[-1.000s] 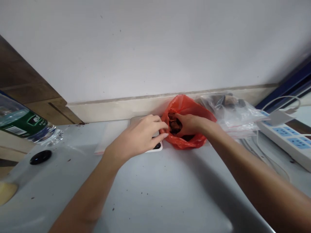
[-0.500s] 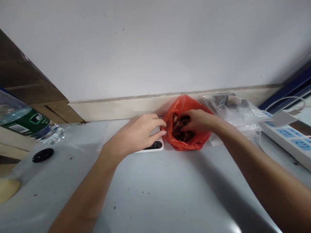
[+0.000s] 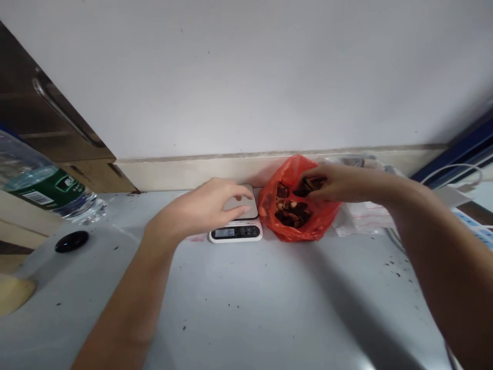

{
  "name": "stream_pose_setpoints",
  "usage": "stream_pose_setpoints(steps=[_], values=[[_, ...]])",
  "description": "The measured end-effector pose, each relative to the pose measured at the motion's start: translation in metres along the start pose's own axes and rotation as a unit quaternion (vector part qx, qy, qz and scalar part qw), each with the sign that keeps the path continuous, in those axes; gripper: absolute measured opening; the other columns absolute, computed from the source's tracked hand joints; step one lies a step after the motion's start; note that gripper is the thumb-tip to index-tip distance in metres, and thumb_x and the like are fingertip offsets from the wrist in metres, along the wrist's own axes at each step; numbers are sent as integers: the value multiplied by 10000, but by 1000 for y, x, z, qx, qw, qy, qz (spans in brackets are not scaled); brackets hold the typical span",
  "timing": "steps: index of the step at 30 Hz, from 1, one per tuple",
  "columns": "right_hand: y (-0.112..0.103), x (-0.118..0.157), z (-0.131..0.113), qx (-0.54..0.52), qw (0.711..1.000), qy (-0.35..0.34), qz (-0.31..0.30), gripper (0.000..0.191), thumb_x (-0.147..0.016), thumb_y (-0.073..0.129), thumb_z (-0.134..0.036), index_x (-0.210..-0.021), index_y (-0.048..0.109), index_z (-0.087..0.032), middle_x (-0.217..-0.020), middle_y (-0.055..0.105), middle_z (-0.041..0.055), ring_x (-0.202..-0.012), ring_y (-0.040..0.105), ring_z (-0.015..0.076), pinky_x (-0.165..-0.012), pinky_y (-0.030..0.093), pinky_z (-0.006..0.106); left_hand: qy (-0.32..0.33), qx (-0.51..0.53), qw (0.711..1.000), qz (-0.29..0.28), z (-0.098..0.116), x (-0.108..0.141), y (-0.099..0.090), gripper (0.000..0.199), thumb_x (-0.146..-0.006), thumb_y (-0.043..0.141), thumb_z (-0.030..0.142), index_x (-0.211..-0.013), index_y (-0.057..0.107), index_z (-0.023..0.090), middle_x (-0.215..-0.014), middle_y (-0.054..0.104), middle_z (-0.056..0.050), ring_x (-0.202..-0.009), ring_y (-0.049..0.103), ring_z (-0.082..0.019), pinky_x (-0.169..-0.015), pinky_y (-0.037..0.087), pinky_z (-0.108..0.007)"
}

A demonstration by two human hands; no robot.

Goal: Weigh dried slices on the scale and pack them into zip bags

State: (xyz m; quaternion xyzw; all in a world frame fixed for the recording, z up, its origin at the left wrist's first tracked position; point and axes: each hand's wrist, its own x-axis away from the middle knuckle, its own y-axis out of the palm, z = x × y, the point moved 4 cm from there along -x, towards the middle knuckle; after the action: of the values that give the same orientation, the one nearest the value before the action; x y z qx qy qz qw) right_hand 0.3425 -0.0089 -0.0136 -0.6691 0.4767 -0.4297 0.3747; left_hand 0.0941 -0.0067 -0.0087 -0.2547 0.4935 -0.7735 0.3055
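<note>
The right hand point(image 3: 339, 182) has its thumb and fingers closed on a few dark brown pieces point(image 3: 313, 186); these lie between the fingertips, at the mouth of a red plastic bag point(image 3: 322, 218), up and to the right of the loose brown pieces point(image 3: 291, 211) inside it; they look dry, light and rather stiff, likely to snap or shed crumbs if squeezed, so a loose pinch around the middle of the clump should suit; the bag seems thin, soft and slippery, best taken by its rim. The left hand point(image 3: 204, 208) holds nothing visible, thumb and forefinger parted over the plate of a small digital scale point(image 3: 235, 234); whether it touches is unclear; the scale stands just left of the bag, clear zip bags point(image 3: 364, 221) to the bag's right.
</note>
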Motion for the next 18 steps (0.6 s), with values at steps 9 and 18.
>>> stream_pose_setpoints(steps=[9, 18], values=[[14, -25, -96, -102, 990, -92, 21, 258, -830, 634, -158, -1040, 734, -270, -1030, 777, 2, -920, 704, 199, -762, 516, 278, -245, -33, 963, -103, -58, 33, -24, 700, -936, 462, 602, -1576, 471, 317, -1448, 672, -78, -1239, 662, -311, -1012, 505, -398], [67, -63, -120, 13, 994, -57, -90, 332, -801, 589, -57, -1043, 751, -217, -924, 771, 76, -717, 680, 204, -553, 409, 275, -236, -8, 963, -128, -80, 28, -13, 792, -842, 563, 617, -1575, 461, 337, -1451, 660, -81, -1238, 661, -290, -1027, 492, -367]])
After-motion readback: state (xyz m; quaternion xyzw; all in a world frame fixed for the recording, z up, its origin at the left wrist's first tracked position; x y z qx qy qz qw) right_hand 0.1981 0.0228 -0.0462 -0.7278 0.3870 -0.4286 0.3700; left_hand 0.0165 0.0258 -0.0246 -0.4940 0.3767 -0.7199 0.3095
